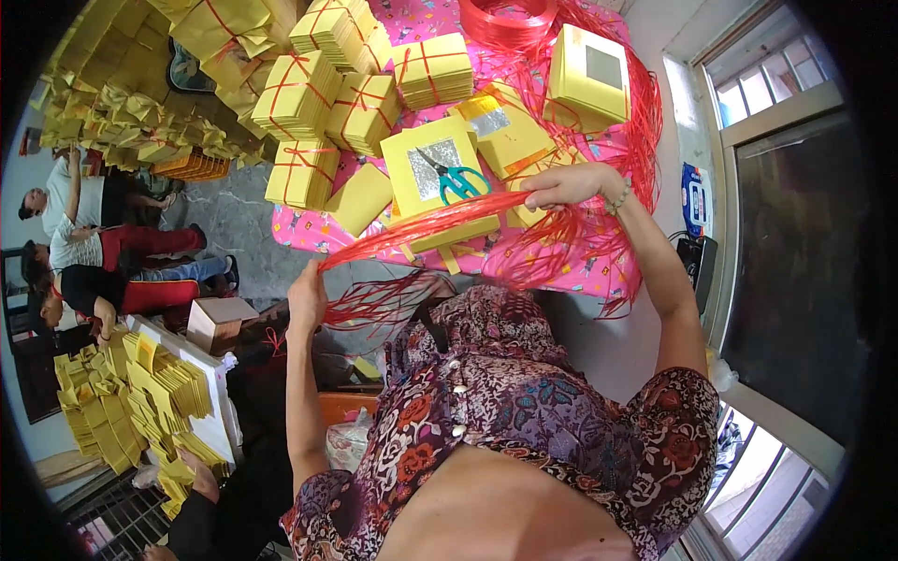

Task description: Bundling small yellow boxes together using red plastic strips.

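Note:
A bundle of red plastic string [412, 227] is stretched between my two hands over the table's near edge. My left hand [307, 294] is closed round one end, with loose strands trailing beside it. My right hand [567, 185] grips the other end, and strands hang below it. Just beyond the bundle, scissors [456, 178] with teal handles lie partly opened on a stack of yellow paper [404, 150] that has a silver foil square on top. The string crosses in front of part of this stack and the scissor handles.
Yellow paper bundles tied with red string [301, 86] stand at the table's left. A coil of red string [508, 21] and another yellow stack [587, 79] sit at the far right on the pink tablecloth [599, 266]. Co-workers [84, 201] and yellow paper piles [168, 383] are at left.

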Demonstrator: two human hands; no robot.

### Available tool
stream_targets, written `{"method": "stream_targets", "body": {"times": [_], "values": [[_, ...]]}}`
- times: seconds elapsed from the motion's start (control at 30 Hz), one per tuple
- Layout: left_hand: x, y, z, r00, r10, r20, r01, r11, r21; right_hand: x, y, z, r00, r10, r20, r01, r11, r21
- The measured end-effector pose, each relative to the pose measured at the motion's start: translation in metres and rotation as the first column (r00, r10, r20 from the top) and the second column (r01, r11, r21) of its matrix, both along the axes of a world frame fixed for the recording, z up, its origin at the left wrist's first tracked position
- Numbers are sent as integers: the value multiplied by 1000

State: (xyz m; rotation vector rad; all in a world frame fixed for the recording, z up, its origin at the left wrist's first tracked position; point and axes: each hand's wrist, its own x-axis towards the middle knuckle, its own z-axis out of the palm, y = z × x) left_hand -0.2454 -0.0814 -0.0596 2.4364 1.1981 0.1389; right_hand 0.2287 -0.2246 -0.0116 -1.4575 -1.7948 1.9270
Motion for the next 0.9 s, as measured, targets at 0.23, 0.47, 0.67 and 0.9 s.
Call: {"method": "stream_targets", "body": {"times": [0.23,0.47,0.67,0.9], "values": [[114,-25,57,904,-378,200,329,914,239,-58,29,12,993,49,103,-86,914,397],[175,-55,61,931,-354,93,365,914,-179,-99,39,37,967,131,218,-223,853,473],[113,-36,39,936,-337,100,338,941,7,-67,3,22,900,-97,426,-125,878,462],[43,-23,21,976,-154,153,160,987,-31,-14,-27,-8,738,-293,608,-109,837,536]]}}
